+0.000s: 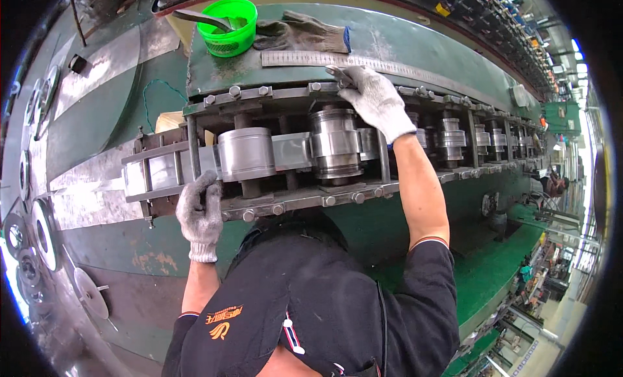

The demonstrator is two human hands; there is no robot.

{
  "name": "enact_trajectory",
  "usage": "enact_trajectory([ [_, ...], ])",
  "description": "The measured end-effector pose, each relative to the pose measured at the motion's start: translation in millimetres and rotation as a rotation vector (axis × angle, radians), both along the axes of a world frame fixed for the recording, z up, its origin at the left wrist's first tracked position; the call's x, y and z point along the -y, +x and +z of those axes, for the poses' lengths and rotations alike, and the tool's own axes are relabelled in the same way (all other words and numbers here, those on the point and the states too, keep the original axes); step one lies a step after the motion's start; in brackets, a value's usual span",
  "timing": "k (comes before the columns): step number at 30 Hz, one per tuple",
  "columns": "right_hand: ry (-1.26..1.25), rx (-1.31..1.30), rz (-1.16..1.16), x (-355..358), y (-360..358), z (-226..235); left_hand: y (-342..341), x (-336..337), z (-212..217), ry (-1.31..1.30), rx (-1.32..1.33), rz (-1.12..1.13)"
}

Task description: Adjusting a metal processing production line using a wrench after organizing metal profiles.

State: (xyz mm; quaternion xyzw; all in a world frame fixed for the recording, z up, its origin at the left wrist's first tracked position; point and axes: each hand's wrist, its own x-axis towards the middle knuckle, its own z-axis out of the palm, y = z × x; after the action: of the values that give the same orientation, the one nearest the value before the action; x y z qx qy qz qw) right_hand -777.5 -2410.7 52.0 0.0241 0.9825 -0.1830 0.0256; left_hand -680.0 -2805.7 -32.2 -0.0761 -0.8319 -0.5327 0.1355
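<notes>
My left hand [200, 211], in a grey-white knitted glove, is at the near side of a long steel roller frame. Its fingers curl in beside the lower rail [302, 204], and what they close on is hidden. My right hand [373, 101], gloved alike, reaches over the frame to the upper rail [285, 93]. The fingers there stretch out with a gap between them, tips at the rail's far edge. A wide matte roller [246, 153] stands near my left hand. Below my right hand is a shiny stepped roller [335, 145], with a grey metal strip [292, 151] running between the two.
Beyond the upper rail lie a steel ruler [389, 67], a worn glove [305, 34] and a green plastic basket [227, 43] with a metal tool in it. More stepped rollers [450, 138] line the frame to the right. Metal discs [44, 231] lie at the far left.
</notes>
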Motion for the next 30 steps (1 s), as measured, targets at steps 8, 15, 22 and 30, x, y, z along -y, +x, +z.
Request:
enact_trajectory([
  [8,-0.477,-0.030,-0.118,-14.9,7.7,7.7,1.0,-3.0,5.4,0.009,0.021,0.021],
  [15,-1.020,0.433,-0.349,-15.7,55.0,2.2,1.0,-4.0,6.3,0.032,0.035,0.023],
  [22,-1.379,0.441,-0.447,-0.3,45.1,-18.6,1.4,-3.0,1.4,0.010,-0.020,0.013],
  [30,-1.222,0.429,-0.352,-2.2,48.9,-18.9,-0.3,0.8,6.0,-0.009,0.017,-0.001],
])
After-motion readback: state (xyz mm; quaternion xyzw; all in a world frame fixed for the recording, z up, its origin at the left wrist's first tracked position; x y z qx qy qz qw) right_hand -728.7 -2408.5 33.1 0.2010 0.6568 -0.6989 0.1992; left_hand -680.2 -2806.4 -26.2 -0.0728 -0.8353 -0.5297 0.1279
